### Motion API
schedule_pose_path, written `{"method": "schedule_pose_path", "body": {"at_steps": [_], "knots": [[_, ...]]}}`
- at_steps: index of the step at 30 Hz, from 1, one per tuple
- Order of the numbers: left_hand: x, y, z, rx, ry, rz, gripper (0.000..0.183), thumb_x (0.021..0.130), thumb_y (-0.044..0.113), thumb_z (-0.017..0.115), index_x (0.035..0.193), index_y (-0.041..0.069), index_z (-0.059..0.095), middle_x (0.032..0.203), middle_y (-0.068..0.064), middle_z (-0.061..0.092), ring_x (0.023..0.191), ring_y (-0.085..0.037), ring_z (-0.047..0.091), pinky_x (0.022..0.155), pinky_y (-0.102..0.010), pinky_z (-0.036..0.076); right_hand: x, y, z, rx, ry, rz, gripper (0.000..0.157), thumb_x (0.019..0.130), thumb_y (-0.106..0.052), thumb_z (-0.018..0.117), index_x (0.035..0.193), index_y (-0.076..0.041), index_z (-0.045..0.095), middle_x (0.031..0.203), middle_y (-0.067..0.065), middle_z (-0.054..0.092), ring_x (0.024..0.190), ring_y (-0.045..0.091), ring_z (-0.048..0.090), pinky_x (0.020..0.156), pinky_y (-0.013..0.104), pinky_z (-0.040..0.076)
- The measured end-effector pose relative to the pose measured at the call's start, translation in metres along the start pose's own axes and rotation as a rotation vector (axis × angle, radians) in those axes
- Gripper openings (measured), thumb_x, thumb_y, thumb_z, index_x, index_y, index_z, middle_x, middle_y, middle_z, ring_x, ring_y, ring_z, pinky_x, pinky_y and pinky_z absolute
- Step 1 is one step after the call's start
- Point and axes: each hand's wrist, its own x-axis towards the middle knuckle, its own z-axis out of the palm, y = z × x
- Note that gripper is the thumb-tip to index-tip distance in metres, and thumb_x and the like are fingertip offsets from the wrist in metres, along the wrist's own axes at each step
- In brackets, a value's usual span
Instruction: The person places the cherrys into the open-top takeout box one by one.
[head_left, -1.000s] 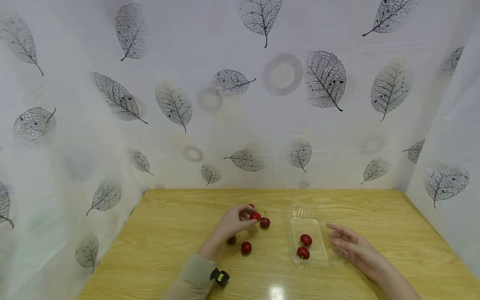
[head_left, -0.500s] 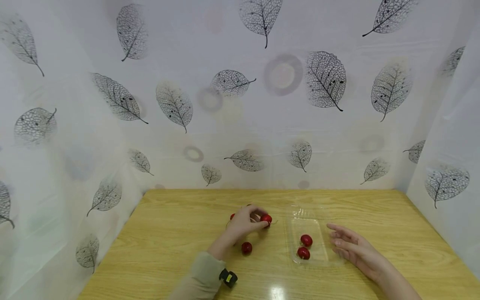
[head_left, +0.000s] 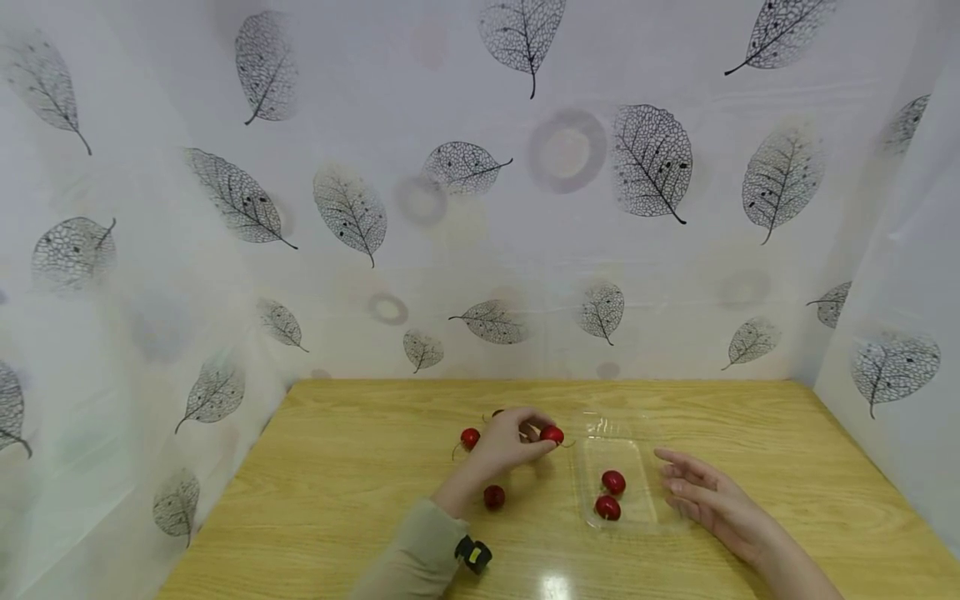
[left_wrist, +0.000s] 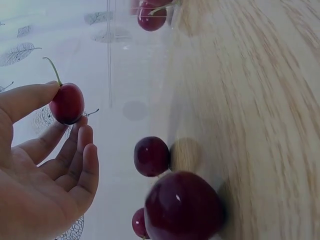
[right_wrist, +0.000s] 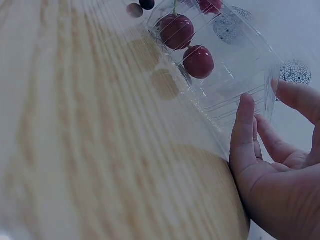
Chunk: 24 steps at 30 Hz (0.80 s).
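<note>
Between thumb and fingertips my left hand (head_left: 508,443) pinches a red cherry (head_left: 552,435) by its side, stem still on. It hangs above the table, just left of a clear plastic box (head_left: 641,475). Inside the box lie two dark red cherries (head_left: 610,483), near its left wall. My right hand (head_left: 708,498) stays at the box's right side with loosely bent fingers, holding nothing. In the right wrist view its fingertips (right_wrist: 246,102) are at the box wall; whether they press on it I cannot tell.
Left of the box, loose cherries lie on the wooden table (head_left: 337,500): one with a stem (head_left: 470,438), one nearer the front (head_left: 494,497), and one partly hidden behind the left hand (head_left: 498,412). A leaf-patterned curtain (head_left: 525,250) encloses the table's back and sides.
My left hand has moved right, carrying the pinched cherry from among the loose ones toward the box. My right hand and the box have stayed in place.
</note>
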Motion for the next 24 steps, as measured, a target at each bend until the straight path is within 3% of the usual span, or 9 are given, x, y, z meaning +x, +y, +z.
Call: {"method": "schedule_pose_path", "body": {"at_steps": [9,24], "knots": [[0.006,0.01,0.01,0.002,-0.021,0.039,0.029,0.093,0.02,0.082,0.119,0.009,0.076,0.112,-0.007,0.077,0.094,-0.012,0.067,0.08,-0.021,0.056,0.0,0.0,0.001,-0.007,0.008,0.015,0.048,0.113,-0.009,0.043,0.134,-0.049,0.061,0.134,-0.013,0.054,0.124,-0.002,0.061,0.107,0.019,0.053],[0.013,0.017,0.029,-0.047,-0.06,0.091,0.029,0.092,0.014,0.082,0.119,0.007,0.075,0.112,-0.01,0.077,0.087,-0.001,0.062,0.079,-0.016,0.054,0.0,-0.002,0.001,-0.008,0.006,0.022,0.048,0.114,-0.01,0.042,0.134,-0.049,0.061,0.134,-0.014,0.054,0.124,-0.003,0.061,0.107,0.019,0.053]]}}
